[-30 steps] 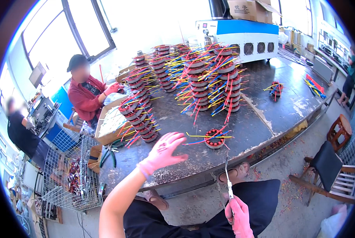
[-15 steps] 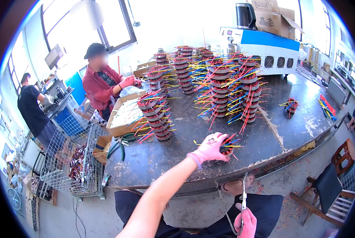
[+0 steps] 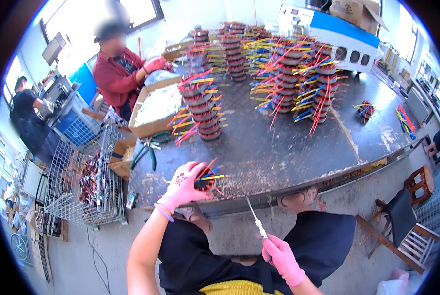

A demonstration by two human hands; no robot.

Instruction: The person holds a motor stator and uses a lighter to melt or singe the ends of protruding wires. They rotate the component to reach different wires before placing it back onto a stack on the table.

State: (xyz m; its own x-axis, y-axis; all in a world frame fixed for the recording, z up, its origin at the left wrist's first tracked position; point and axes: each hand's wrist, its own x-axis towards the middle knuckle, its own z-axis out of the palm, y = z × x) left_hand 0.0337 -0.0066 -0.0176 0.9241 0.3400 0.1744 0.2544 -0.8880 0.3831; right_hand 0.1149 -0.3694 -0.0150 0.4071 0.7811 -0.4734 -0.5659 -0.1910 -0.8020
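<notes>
My left hand (image 3: 180, 187), in a pink glove, is closed round a small motor stator (image 3: 206, 183) at the table's front edge. Red, blue and yellow wire ends stick out of it. In front of my lap, my right hand (image 3: 282, 258), also gloved in pink, grips a slim tool (image 3: 258, 222) with a white collar and a long thin metal tip. The tip points up toward the table edge, apart from the stator. Beyond my left hand stands a stack of wired stators (image 3: 200, 105). Green-handled pliers (image 3: 152, 151) lie to its left.
More stator stacks (image 3: 288, 81) stand farther back on the dark table (image 3: 259, 157). A single stator (image 3: 364, 112) lies at the right. At the left are an open carton (image 3: 156, 105) and a wire basket (image 3: 84, 184). A co-worker (image 3: 116, 73) sits across; a chair (image 3: 402, 231) stands right.
My left hand has drawn the stator left and nearer to me. My right hand has come up and left with the slim tool, now slanting left. The view has shifted.
</notes>
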